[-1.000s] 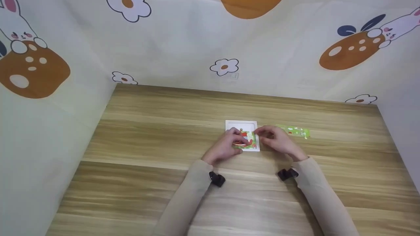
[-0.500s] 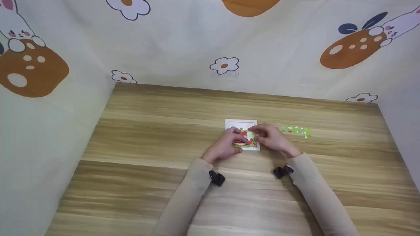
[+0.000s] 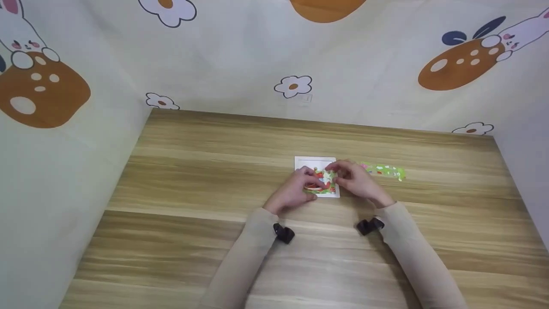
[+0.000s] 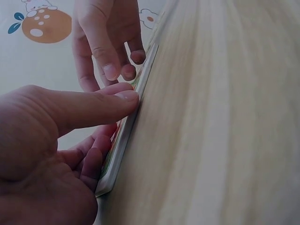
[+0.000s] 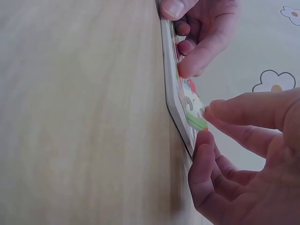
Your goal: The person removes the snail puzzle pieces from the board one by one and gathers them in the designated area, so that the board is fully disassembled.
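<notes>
A small jigsaw puzzle board (image 3: pixel 315 160) with a white frame lies on the table, its lower part filled with a red and green picture. My left hand (image 3: pixel 294 191) rests over its left side, fingers pressing on the picture and thumb at the near edge of the frame. At the right side, my right hand (image 3: pixel 359 182) pinches a green and white puzzle piece (image 5: pixel 193 111) between thumb and fingertips. In the right wrist view this piece is tilted against the board. The left hand covers part of the picture.
Just right of the board, a row of green puzzle pieces (image 3: pixel 388 171) lies on the wooden table (image 3: pixel 193 180), partly behind the right hand. A cloth wall (image 3: pixel 223 64) with printed flowers and rabbits rises at the back and sides. Each wrist carries a black camera mount.
My right hand has moved left, from the board's right edge to over its picture, then barely moved. The left hand stays in the same place.
</notes>
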A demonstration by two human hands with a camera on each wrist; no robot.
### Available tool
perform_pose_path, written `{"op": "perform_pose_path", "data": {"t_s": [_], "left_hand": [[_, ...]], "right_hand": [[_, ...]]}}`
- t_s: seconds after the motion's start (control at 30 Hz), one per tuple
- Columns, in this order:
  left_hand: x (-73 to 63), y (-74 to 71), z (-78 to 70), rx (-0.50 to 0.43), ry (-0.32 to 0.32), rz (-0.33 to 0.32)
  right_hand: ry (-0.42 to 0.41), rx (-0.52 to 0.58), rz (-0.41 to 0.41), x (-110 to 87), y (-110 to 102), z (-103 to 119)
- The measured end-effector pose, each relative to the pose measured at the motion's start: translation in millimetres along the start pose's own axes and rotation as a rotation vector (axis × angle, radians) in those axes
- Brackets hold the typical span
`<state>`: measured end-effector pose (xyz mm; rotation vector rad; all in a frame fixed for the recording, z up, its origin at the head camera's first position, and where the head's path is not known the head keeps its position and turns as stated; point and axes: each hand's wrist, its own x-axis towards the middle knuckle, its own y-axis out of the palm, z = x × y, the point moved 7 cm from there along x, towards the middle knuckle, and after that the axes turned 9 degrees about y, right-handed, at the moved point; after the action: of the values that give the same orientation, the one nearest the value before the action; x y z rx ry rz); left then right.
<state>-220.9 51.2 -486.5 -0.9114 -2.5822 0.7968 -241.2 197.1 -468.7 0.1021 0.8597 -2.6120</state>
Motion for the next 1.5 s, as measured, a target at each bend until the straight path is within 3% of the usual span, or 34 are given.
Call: {"op": "perform_pose_path", "data": {"t_s": [0.53, 0.73, 0.97, 1.17, 1.5], "left_hand": [[0.1, 0.1, 1.6, -0.025, -0.003, -0.004], [-0.4, -0.4, 1.1, -0.033, 0.007, -0.008], [-0.6, -0.6, -0.1, -0.018, 0.028, -0.013], [-0.7, -0.7, 0.2, -0.016, 0.019, -0.009], [-0.5, -0.8, -1.7, -0.016, 0.053, -0.01]], "right_hand": [[0.002, 0.098, -0.029, 0.7, -1.9, 0.8], [0.005, 0.113, -0.029, -12.5, -6.0, 29.8], [-0.02, 0.187, -0.053, 1.1, -3.8, -0.7], [0.012, 0.178, -0.083, 1.0, -7.3, -2.0], [0.056, 0.152, -0.075, -19.6, -15.6, 31.0]]}}
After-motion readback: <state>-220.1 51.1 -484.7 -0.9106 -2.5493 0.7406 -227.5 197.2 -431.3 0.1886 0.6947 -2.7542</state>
